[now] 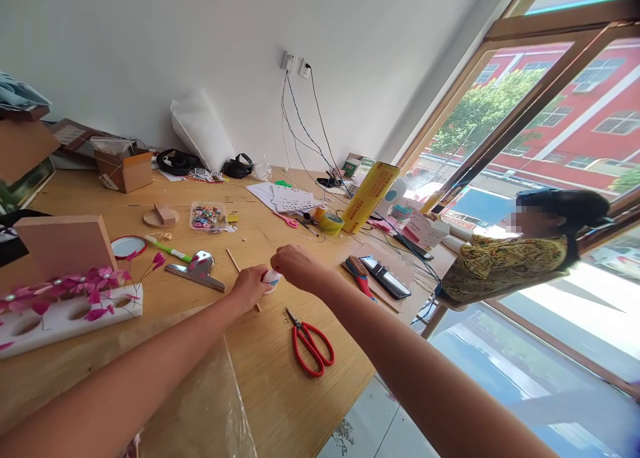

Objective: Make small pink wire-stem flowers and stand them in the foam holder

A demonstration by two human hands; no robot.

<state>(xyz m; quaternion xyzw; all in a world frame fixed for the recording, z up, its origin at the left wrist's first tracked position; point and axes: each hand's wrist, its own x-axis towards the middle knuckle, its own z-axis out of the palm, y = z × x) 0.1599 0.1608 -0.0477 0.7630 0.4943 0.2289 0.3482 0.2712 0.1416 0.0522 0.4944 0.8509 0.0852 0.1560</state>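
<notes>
A small white bottle (271,281) with blue print is wrapped by the fingers of my left hand (251,287), just above the wooden table (270,378). My right hand (295,266) is closed at the bottle's upper end; its fingers hide what they grip there. Under my left hand a thin wooden stick (233,261) lies slantwise on the table. Red-handled scissors (311,345) rest nearer to me, to the right of the bottle. To the left lies a large metal clip (199,270).
Pink flowers stand in a white foam block (70,318) at left. Plastic sheeting (200,385) covers the near table. A bead box (208,217), tape roll (331,224), yellow box (371,197) and brush (358,271) lie around. Another person (520,251) sits at right.
</notes>
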